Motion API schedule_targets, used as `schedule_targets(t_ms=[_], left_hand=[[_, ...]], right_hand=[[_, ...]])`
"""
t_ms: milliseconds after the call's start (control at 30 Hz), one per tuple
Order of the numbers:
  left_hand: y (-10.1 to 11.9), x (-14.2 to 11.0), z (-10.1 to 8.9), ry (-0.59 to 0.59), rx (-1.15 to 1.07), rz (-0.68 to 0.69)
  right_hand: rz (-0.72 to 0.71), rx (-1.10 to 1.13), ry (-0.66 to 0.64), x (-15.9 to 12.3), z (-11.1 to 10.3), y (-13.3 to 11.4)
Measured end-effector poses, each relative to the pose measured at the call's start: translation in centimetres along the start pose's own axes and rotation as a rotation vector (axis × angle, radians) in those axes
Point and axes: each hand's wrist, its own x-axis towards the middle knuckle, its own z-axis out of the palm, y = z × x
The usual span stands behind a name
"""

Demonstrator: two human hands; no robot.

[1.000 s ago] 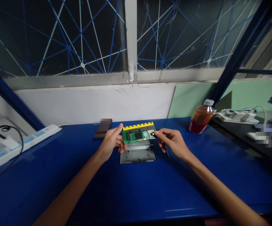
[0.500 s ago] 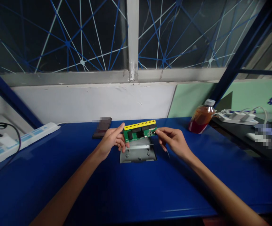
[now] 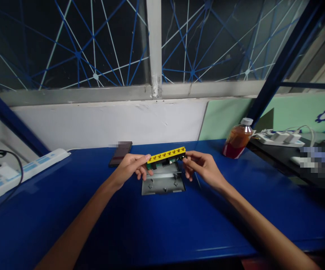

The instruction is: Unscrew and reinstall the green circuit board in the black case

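Note:
Between my hands I hold a green circuit board (image 3: 159,165) with a row of yellow network ports (image 3: 166,154) along one long edge, their openings turned toward me. My left hand (image 3: 133,167) pinches its left end, thumb by the yellow row. At the other end, the fingers of my right hand (image 3: 200,165) grip the board's right corner. Below the board lies an open grey metal casing (image 3: 164,186) with small standoffs inside; the board and my fingers hover over its far part. A thin dark tool-like thing shows under my right hand, too small to name.
A dark phone (image 3: 121,153) lies behind my left hand on the blue table (image 3: 162,232). At the left is a white power strip (image 3: 44,161) with a black cable. A bottle of reddish drink (image 3: 238,138) stands at the back right, near another power strip (image 3: 280,138).
The board has tipped so that its yellow ports face me more and less of the green surface shows. Both hands still hold it; the whole view has shifted slightly.

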Motion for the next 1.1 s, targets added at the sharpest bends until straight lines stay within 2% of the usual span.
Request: schedule_targets(t_ms=[133,267,400,567,667,767,867,1100], left_hand=[[0.2,-0.1,-0.7,-0.061,0.116,-0.011],[0.2,-0.4,-1.5,-0.170,0.251,-0.026],[-0.3,-0.4,-2.0,-0.180,0.402,-0.045],[-0.6,-0.2,-1.6,-0.205,0.679,-0.066],[-0.4,-0.2,-1.1,-0.214,0.785,-0.033],[-0.4,-0.3,-0.8,-0.239,0.864,0.034],[-0.5,-0.3,-0.7,-0.261,0.920,0.087],[-0.7,-0.3,-0.4,-0.287,0.893,0.091]], right_hand=[[0.040,-0.083,-0.065,-0.1,0.1,-0.3],[0.071,-0.208,-0.087,-0.1,0.0,0.4],[0.077,-0.312,-0.175,-0.1,-0.5,0.9],[-0.070,-0.647,-0.259,-0.2,-1.1,0.8],[-0.161,-0.824,-0.284,-0.3,-1.2,0.8],[-0.227,-0.964,-0.309,-0.4,-1.2,0.9],[-0.231,-1.045,-0.330,-0.4,-1.3,1.2],[-0.215,-1.128,-0.353,-0.5,-1.0,1.6]])
